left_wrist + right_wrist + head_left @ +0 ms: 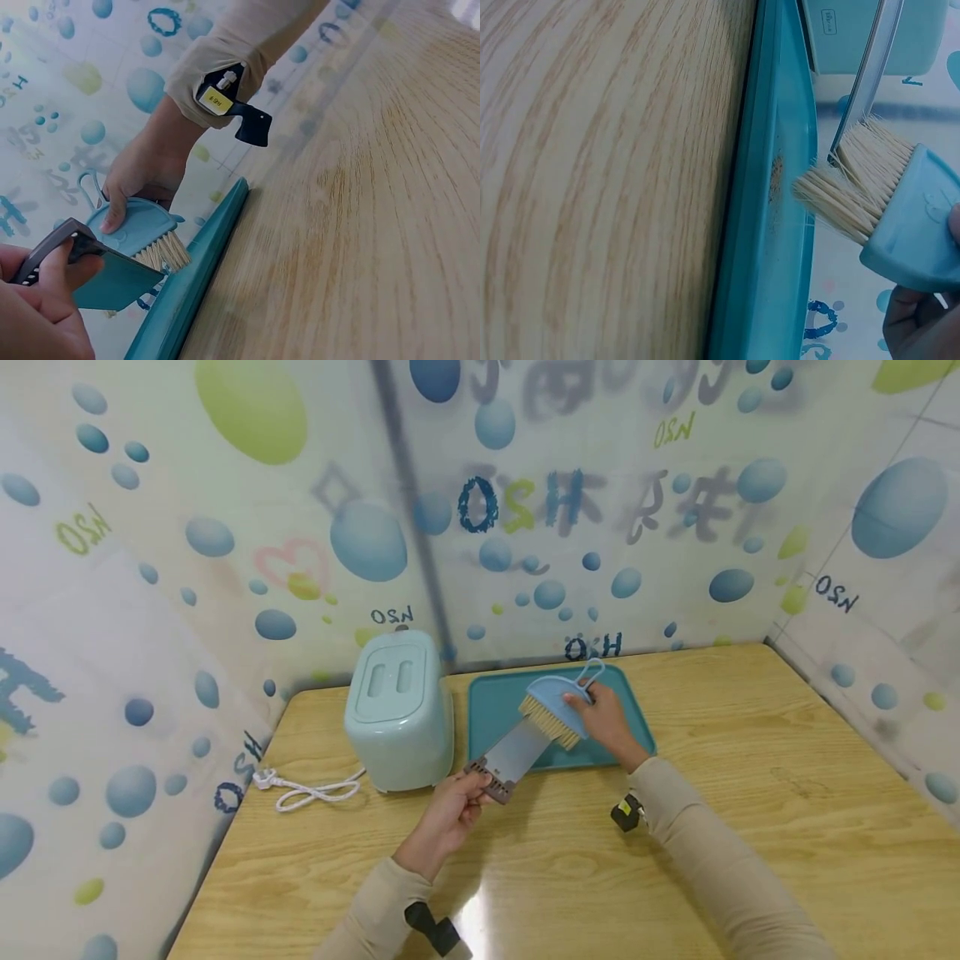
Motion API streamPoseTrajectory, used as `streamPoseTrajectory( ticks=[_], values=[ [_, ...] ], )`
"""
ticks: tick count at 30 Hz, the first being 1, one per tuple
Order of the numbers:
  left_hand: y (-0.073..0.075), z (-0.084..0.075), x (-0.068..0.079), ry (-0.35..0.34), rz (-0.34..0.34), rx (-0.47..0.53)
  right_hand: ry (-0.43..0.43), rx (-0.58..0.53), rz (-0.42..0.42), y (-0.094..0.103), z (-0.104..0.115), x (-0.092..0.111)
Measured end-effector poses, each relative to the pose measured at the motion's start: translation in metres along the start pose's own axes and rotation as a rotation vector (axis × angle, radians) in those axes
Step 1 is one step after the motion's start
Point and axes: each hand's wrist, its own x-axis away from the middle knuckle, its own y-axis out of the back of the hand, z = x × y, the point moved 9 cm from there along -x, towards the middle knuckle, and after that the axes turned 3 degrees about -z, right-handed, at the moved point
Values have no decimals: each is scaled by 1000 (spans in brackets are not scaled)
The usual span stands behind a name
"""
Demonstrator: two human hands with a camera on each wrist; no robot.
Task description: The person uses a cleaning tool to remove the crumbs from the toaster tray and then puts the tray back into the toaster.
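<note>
The right hand (919, 322) grips a light-blue plastic brush (915, 217), its pale bristles against a thin, shiny grey plate (868, 71). Brown crumbs (776, 178) lie in a teal raised-rim tray (761, 300) beyond the near wood-grain table (615, 187); left stands a smooth pale-teal appliance (892, 37).

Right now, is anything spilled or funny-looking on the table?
Yes, small brown crumbs lie scattered on the blue-green tray, near the brush. They look spilled because they're loose specks on an otherwise smooth surface. I can't see anything that looks broken or tipped over.
</note>
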Motion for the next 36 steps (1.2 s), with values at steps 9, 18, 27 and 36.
streamPoseTrajectory(
  ticks=[9, 18, 27, 36],
  values=[
    [-1, -1, 0, 7, -5, -3, 18, 36, -11, 3, 3, 0],
    [-2, -3, 0, 2, -17, -15, 75, 114, -4, 3, 18, 4],
    [2, -7, -1, -17, -56, -4, 68, 146, 10, 5, 20, 5],
    [5, -8, -1, -21, -70, -28, 68, 173, 53, 6, 16, 5]
  ],
)
